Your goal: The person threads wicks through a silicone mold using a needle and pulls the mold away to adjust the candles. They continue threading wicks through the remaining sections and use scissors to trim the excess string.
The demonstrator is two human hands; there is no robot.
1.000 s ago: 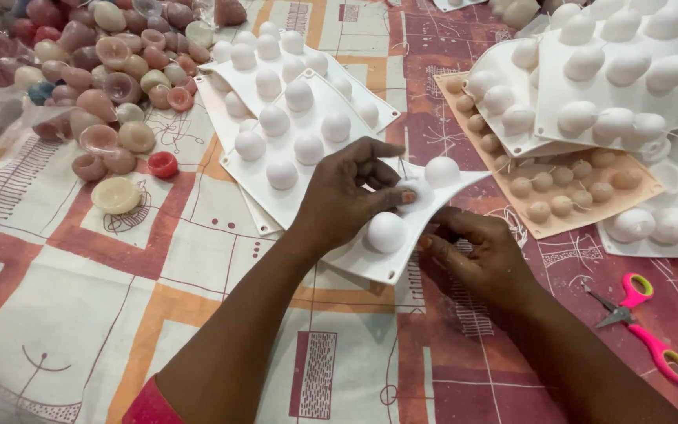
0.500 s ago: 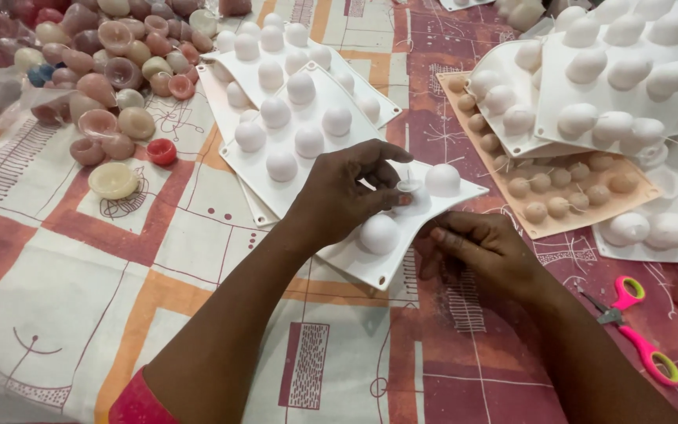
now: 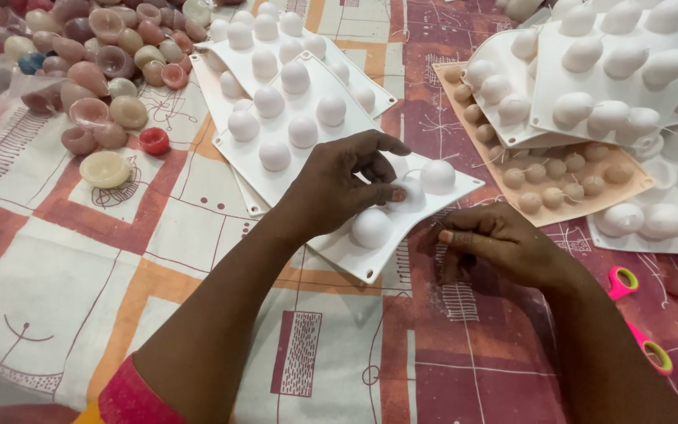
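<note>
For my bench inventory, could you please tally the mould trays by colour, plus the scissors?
White mould trays: at least 5 (they overlap, so the exact count is unclear)
Tan mould tray: 1
Pink scissors: 1
Total: at least 7

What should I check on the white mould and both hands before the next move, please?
1. Left hand on the white mould: ok, fingers press a dome near its right end.
2. Right hand at the mould's near right edge: ok, though its fingertips are curled, so whether it grips is cannot tell.
3. Mould flat on the cloth: not ok, it lies partly over another white mould.
4. Scissors out of the way: ok, they lie right of the right wrist.
5. Wax cups apart from the mould: ok, heaped at far left.
</note>
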